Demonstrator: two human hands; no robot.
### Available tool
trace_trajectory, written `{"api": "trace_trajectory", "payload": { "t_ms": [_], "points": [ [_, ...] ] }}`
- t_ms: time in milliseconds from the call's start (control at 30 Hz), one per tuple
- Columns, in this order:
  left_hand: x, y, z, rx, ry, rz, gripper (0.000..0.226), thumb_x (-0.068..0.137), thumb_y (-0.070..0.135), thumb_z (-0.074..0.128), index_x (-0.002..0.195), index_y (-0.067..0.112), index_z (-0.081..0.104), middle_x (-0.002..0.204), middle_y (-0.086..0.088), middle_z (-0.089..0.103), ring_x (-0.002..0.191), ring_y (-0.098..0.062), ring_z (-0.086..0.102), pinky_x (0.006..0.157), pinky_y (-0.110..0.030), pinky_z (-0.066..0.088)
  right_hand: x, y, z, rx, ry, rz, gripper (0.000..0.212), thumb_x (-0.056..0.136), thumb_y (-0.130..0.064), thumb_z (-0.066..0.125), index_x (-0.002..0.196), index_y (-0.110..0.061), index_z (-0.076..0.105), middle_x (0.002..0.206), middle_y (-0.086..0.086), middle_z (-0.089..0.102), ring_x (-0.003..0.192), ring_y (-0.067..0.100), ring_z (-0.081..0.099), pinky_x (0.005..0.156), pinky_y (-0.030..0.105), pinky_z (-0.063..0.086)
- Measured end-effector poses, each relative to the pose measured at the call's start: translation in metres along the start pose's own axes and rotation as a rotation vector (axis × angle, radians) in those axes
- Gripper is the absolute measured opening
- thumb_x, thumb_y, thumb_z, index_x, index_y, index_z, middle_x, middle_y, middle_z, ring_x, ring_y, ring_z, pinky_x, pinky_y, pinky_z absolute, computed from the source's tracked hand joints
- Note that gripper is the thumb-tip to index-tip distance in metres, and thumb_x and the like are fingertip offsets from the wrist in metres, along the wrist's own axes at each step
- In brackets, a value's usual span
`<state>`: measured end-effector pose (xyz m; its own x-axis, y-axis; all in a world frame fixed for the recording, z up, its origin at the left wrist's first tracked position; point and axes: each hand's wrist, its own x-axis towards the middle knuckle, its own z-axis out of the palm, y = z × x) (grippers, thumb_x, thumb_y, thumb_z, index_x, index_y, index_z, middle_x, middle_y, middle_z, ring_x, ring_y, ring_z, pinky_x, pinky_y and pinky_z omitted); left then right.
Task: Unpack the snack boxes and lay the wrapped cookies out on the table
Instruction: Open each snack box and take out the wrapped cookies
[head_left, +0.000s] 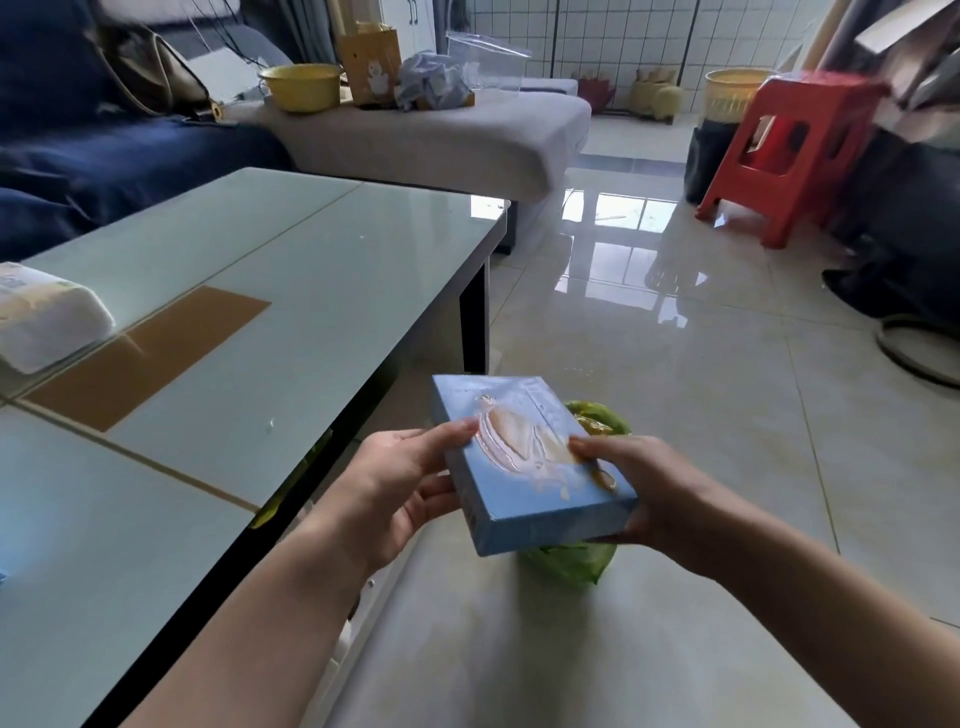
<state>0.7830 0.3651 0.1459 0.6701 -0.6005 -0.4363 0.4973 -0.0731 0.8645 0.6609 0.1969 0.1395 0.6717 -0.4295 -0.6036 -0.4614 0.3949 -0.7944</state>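
Note:
A flat blue snack box (524, 467) with a pale cookie picture on its lid is held in the air just right of the glass table (249, 322), above the floor. My left hand (405, 478) grips its left edge, thumb on top and fingers underneath. My right hand (639, 488) grips the right edge the same way. The box is closed. Directly under it a green plastic bag (576, 558) sits on the floor, mostly hidden by the box. No wrapped cookies are in view.
A white tissue pack (47, 317) lies at the table's left edge beside a brown sheet (150, 353) under the glass. A sofa (415, 135) with a yellow bowl (301, 85) stands behind. A red stool (795, 156) stands on the tiled floor at right.

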Motion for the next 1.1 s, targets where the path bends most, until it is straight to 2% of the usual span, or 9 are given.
{"api": "trace_trajectory", "payload": {
  "t_ms": [133,300,367,533,667,800,933,1033,1100],
  "points": [
    [0.002,-0.006,0.008,0.1,0.066,0.015,0.034,0.077,0.013,0.077,0.106,-0.002,0.066,0.089,-0.017,0.076,0.065,-0.024,0.073,0.05,-0.028,0.056,0.004,0.007,-0.004,-0.219,-0.062,-0.023,0.026,0.089,-0.029,0.063,0.112,-0.018,0.063,0.099,0.004,0.068,0.073,0.02,0.064,0.061,0.032,0.053],
    [0.001,-0.015,0.023,0.263,0.115,0.099,0.043,0.069,0.022,0.085,0.105,0.008,0.065,0.088,-0.011,0.076,0.071,-0.022,0.075,0.052,-0.028,0.058,0.002,0.014,0.0,-0.214,-0.196,-0.055,0.057,0.071,-0.059,0.07,0.116,-0.026,0.058,0.097,0.001,0.074,0.087,0.021,0.072,0.082,0.047,0.057],
    [0.001,-0.016,0.026,0.272,0.074,0.122,0.038,0.077,0.028,0.078,0.107,0.007,0.067,0.089,-0.009,0.077,0.072,-0.02,0.075,0.056,-0.028,0.058,0.0,0.016,0.002,-0.244,-0.224,-0.099,0.061,0.065,-0.064,0.068,0.113,-0.028,0.06,0.094,-0.003,0.074,0.087,0.017,0.072,0.088,0.047,0.055],
    [0.001,-0.016,0.027,0.161,-0.023,0.066,0.029,0.091,0.03,0.062,0.107,0.007,0.07,0.085,-0.007,0.074,0.068,-0.017,0.071,0.058,-0.026,0.056,0.003,0.015,-0.003,-0.186,-0.255,-0.062,0.072,0.06,-0.068,0.071,0.118,-0.026,0.061,0.097,0.002,0.072,0.089,0.021,0.069,0.077,0.038,0.055],
    [0.006,-0.019,0.024,0.136,-0.066,-0.061,0.055,0.075,0.054,0.073,0.118,0.021,0.065,0.11,-0.006,0.067,0.104,-0.029,0.066,0.091,-0.054,0.054,0.007,0.015,-0.005,-0.03,-0.362,0.022,0.092,0.051,-0.071,0.071,0.129,-0.025,0.056,0.111,0.012,0.069,0.101,0.028,0.068,0.078,0.042,0.054],
    [0.006,-0.021,0.022,0.049,-0.255,-0.307,0.084,0.059,0.073,0.07,0.133,0.038,0.051,0.133,-0.013,0.057,0.114,-0.041,0.062,0.091,-0.068,0.046,0.007,0.015,-0.001,0.007,-0.505,0.045,0.106,0.042,-0.076,0.077,0.13,-0.02,0.056,0.124,0.013,0.065,0.118,0.033,0.06,0.102,0.055,0.043],
    [0.007,-0.02,0.019,0.043,-0.181,-0.302,0.08,0.064,0.069,0.072,0.133,0.034,0.052,0.126,-0.017,0.061,0.109,-0.039,0.065,0.09,-0.067,0.048,0.006,0.011,0.003,-0.113,-0.352,0.008,0.1,0.045,-0.077,0.073,0.125,-0.019,0.059,0.127,0.013,0.063,0.121,0.033,0.057,0.105,0.059,0.039],
    [0.005,-0.021,0.019,0.138,-0.118,-0.3,0.076,0.059,0.065,0.068,0.126,0.032,0.055,0.121,-0.017,0.061,0.107,-0.039,0.064,0.091,-0.067,0.048,0.003,0.008,0.003,-0.104,-0.223,-0.114,0.071,0.059,-0.066,0.074,0.11,-0.018,0.065,0.116,0.013,0.068,0.111,0.031,0.063,0.099,0.055,0.047],
    [0.004,-0.022,0.02,0.191,-0.098,-0.3,0.074,0.055,0.065,0.068,0.121,0.033,0.056,0.119,-0.016,0.06,0.107,-0.039,0.063,0.091,-0.067,0.048,0.001,0.006,0.003,-0.07,-0.208,-0.163,0.053,0.068,-0.052,0.068,0.106,-0.015,0.064,0.104,0.012,0.071,0.094,0.027,0.069,0.084,0.046,0.056]
  ]
}}
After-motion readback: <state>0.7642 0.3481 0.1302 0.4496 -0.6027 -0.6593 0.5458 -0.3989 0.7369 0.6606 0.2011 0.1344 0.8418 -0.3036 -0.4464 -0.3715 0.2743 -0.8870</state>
